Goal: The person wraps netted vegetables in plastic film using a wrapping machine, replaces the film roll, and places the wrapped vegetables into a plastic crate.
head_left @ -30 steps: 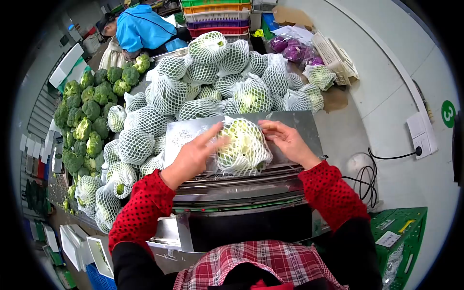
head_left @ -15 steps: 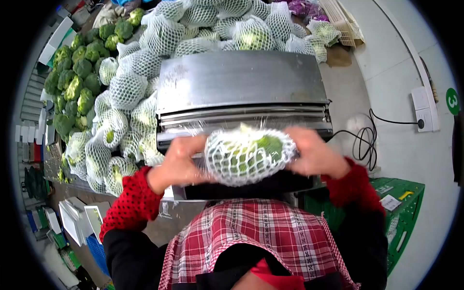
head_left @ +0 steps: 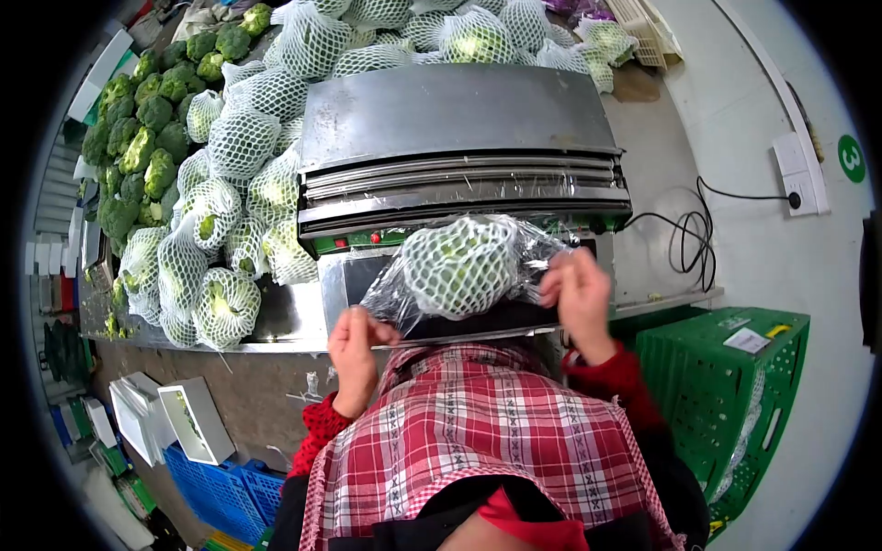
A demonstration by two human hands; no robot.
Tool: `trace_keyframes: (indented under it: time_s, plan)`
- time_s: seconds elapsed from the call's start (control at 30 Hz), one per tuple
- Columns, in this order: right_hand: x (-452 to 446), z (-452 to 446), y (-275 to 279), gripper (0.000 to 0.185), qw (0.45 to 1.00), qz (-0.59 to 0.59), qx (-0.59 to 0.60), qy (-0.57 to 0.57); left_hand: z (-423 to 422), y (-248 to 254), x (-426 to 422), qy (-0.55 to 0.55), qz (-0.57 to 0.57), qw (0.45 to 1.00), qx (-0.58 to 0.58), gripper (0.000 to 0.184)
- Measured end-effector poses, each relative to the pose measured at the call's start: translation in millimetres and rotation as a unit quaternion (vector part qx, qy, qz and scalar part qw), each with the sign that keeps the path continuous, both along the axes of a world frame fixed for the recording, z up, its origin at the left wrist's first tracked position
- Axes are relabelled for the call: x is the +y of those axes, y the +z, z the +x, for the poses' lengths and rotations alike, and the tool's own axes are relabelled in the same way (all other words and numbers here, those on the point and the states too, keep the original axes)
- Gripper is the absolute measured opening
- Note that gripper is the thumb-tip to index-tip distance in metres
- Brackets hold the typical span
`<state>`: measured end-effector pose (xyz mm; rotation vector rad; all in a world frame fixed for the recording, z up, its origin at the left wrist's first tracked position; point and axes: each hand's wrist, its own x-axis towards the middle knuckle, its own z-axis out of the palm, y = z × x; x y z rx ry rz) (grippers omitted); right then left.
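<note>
Film (head_left: 392,292) spread either side of netted vegetable (head_left: 462,266); left hand (head_left: 355,344), right hand (head_left: 581,292) each pinching film, grip closed.

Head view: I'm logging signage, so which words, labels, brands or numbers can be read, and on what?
"3": white, on the round green sign on the wall.
Too small to read: the white label on the green crate.

1. Vegetable head (head_left: 461,266): rounded, pale green, sleeved in white foam netting; whole outline visible, netting evenly stretched.
2. Clear film (head_left: 390,292): glossy, creased, lying about the netted head and drawn out to both sides, one edge at the left hand (head_left: 354,354), another at the right hand (head_left: 582,298).
3. Position: just before the steel machine (head_left: 459,115).
</note>
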<state>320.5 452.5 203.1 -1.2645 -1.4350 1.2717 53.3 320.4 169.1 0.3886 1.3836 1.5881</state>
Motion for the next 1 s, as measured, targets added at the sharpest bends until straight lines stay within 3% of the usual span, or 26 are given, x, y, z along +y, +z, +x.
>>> trace_keyframes:
  time_s: [0.07,0.13,0.2,0.23,0.27,0.3,0.33,0.37,0.47,0.57,0.63,0.7,0.77,0.83,0.87,0.9,0.93,0.97,1.0]
  plan:
    - [-7.2,26.5,28.1,0.026,0.990,-0.138,0.001,-0.004,-13.2,36.2,-22.5,0.044,-0.060,0.995,0.067,0.032]
    - [-38.4,59.0,37.2,0.033,0.948,-0.318,0.030,0.015,-24.3,69.4,-48.8,-0.037,-0.191,0.976,0.094,0.037]
    - [-69.1,82.5,-15.8,0.035,0.918,-0.397,-0.004,-0.001,-36.9,2.7,-71.4,-0.130,-0.357,0.924,0.050,0.040]
    - [-77.3,84.6,-47.0,0.034,0.897,-0.442,0.008,0.028,-30.6,-46.1,-80.0,-0.212,-0.336,0.909,0.126,0.034]
    - [-86.3,68.7,-79.0,0.029,0.900,-0.421,-0.094,0.060,-9.6,-75.1,-69.9,-0.286,-0.368,0.868,0.169,0.032]
    - [-100.2,51.4,-116.7,0.026,0.919,-0.320,-0.193,0.130,16.7,-110.0,-61.2,-0.300,-0.304,0.869,0.250,0.031]
    - [-109.5,37.4,-161.0,0.021,0.888,-0.268,-0.291,0.235,30.3,-102.7,-42.5,-0.371,-0.209,0.839,0.337,0.025]
    - [-111.7,18.9,-168.3,0.021,0.886,-0.209,-0.320,0.263,42.1,-108.0,-35.2,-0.400,-0.135,0.834,0.356,0.025]
    - [-116.3,-20.8,-139.5,0.021,0.906,-0.099,-0.277,0.303,59.0,-48.5,-5.2,-0.363,0.044,0.830,0.421,0.026]
    - [-120.1,-42.4,-108.7,0.022,0.920,-0.027,-0.176,0.349,75.0,41.5,28.5,-0.243,0.256,0.788,0.505,0.028]
    - [-115.3,-47.4,-87.2,0.022,0.920,0.002,-0.119,0.374,95.1,85.5,28.1,-0.160,0.331,0.779,0.508,0.029]
    - [-109.4,-37.9,-63.7,0.023,0.925,0.015,-0.073,0.371,90.9,114.2,25.7,-0.341,0.362,0.758,0.422,0.037]
    - [-101.4,-8.6,-35.8,0.024,0.945,0.007,-0.040,0.323,91.1,130.9,24.0,-0.480,0.321,0.746,0.331,0.047]
    - [-109.5,40.0,2.2,0.025,0.976,-0.110,0.047,0.183,98.2,136.2,24.6,-0.548,0.244,0.763,0.241,0.057]
    - [-122.1,65.2,10.8,0.030,0.951,-0.152,0.258,0.071,106.4,137.1,28.8,-0.561,0.221,0.771,0.205,0.063]
    - [-140.9,82.6,22.1,0.043,0.904,-0.120,0.408,0.036,117.9,137.5,31.7,-0.574,0.203,0.776,0.167,0.068]
    - [-159.6,81.1,68.6,0.071,0.986,0.001,0.162,-0.034,130.0,139.4,37.2,-0.590,0.194,0.773,0.129,0.073]
    - [-166.9,85.9,90.1,0.094,0.977,0.197,-0.035,-0.076,145.6,143.7,44.7,-0.616,0.200,0.756,0.095,0.079]
    - [-172.5,95.9,98.6,0.104,0.962,0.216,-0.076,-0.149,161.5,150.2,51.1,-0.649,0.221,0.726,0.052,0.084]
